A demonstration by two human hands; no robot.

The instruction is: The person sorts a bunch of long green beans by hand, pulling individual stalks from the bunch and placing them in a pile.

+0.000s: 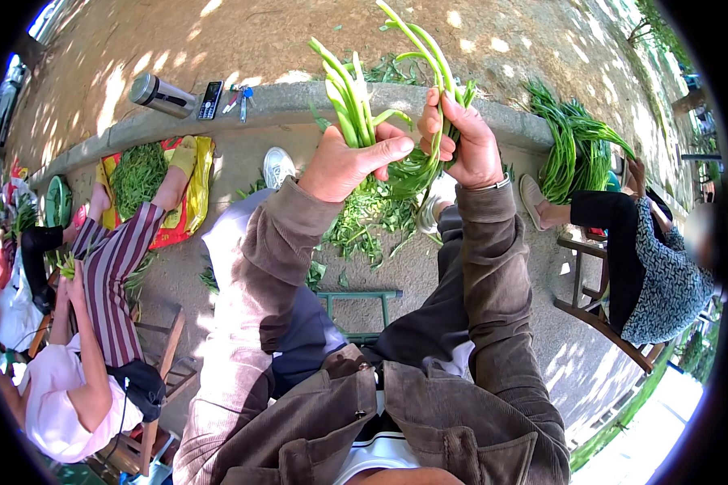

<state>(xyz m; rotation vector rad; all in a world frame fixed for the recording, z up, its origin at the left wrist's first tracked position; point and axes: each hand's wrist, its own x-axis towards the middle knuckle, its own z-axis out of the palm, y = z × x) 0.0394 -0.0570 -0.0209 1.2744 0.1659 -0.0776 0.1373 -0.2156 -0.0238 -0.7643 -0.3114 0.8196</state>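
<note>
My left hand (358, 157) is closed around a small bunch of thick green stems (349, 97) that point up and away from me. Beside it, my right hand (464, 136) grips a few long green stalks (421, 42) between thumb and fingers, with leafy ends hanging below the hand. The two hands are very near each other; whether the leaves touch my left fingers I cannot tell. On the ground between my feet, below both hands, lies a loose pile of green leaves and stem pieces (364, 227).
A concrete curb (261, 106) crosses ahead, bearing a steel flask (161, 96), a keypad phone (210, 100) and keys (243, 104). Left, a seated person holds stems near greens on a yellow-red sack (201, 188). Right, another seated person touches a heap of long greens (573, 145).
</note>
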